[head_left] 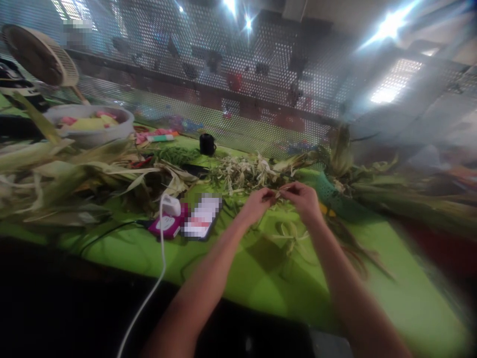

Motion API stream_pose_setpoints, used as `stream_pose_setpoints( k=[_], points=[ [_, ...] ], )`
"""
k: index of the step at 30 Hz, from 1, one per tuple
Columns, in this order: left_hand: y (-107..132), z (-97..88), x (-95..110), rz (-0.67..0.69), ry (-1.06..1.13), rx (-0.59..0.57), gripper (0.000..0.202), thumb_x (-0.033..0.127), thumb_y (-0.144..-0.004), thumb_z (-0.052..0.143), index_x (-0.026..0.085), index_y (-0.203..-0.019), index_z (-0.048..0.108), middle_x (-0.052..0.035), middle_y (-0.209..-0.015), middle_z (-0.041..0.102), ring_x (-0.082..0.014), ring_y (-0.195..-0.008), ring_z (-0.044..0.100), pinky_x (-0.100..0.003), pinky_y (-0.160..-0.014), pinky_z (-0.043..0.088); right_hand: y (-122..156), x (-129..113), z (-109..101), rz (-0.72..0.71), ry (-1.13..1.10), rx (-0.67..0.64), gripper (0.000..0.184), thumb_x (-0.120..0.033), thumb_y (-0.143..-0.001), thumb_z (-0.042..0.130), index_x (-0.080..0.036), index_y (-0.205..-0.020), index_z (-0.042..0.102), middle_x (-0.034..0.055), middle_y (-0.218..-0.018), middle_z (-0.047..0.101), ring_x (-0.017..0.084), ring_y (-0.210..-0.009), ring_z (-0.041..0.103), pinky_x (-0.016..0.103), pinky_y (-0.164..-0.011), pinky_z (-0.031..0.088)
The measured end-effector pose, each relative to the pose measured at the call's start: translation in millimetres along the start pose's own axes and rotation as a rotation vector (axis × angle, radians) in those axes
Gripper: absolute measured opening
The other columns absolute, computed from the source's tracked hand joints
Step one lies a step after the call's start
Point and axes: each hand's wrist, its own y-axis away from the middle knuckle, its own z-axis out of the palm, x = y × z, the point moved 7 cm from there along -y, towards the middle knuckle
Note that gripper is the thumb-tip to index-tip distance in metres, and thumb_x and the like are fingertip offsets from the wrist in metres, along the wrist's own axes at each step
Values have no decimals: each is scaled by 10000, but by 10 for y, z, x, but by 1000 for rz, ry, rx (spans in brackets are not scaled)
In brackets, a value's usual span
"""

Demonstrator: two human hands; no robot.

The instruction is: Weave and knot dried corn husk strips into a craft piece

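Note:
My left hand [260, 203] and my right hand [301, 198] meet over the green table, fingers pinched together. A small pale husk piece [278, 195] shows between the fingertips, blurred in its details. Just behind them lies a heap of curled, cream-coloured husk pieces [246, 171]. A pale green piece of tied husk strips [292, 238] rests on the table below my hands, between the forearms. To the left is a large pile of dried corn husks [74, 171].
A phone [203, 219] lies beside a purple power strip [169, 221] with a white plug and cable. Behind stand a black cup-like object [207, 144], a white basin [93, 129] and a fan [40, 54]. A green mesh basket [331, 194] sits right, near leafy stalks [410, 191]. Perforated mesh borders the back.

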Motion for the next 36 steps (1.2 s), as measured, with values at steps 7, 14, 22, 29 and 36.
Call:
stream_pose_setpoints(
  k=[7, 14, 22, 29, 36],
  points=[
    [0, 17, -68, -31, 75, 1, 179, 270, -771, 656, 135, -886, 634, -46, -878, 682, -179, -847, 616, -293, -804, 465, 17, 97, -2, 45, -149, 69, 225, -363, -601, 804, -188, -684, 690, 15, -700, 686, 144, -636, 586, 283, -621, 472],
    [11, 15, 19, 81, -5, -25, 166, 271, -767, 657, 135, -863, 665, -44, -885, 699, -176, -858, 624, -293, -826, 471, 43, 212, 56, 168, -337, 55, 248, -350, -547, 826, -190, -648, 666, -4, -630, 661, 120, -556, 550, 251, -552, 446],
    [-36, 3, -104, 46, 10, -4, 279, 271, -693, 734, 129, -924, 668, -52, -914, 709, -176, -863, 638, -289, -830, 476, -17, 205, 32, 209, -317, 66, 340, -407, -502, 860, -184, -636, 641, -17, -601, 620, 109, -548, 540, 240, -547, 433],
    [-61, 35, -170, 65, 63, -47, 280, 324, -675, 756, 125, -845, 657, -22, -813, 686, -154, -788, 620, -264, -765, 463, -85, 121, 40, 140, -256, 34, 319, -404, -526, 851, -182, -637, 650, -18, -613, 608, 99, -548, 523, 242, -561, 427],
    [-6, -48, -62, -40, 291, -137, 600, 351, -682, 788, 158, -1219, 605, -125, -1231, 658, -238, -1136, 604, -361, -968, 457, -105, -12, -5, 180, -136, -28, 414, -500, -538, 849, -179, -658, 616, -19, -604, 611, 103, -531, 531, 241, -541, 435]
  ],
)
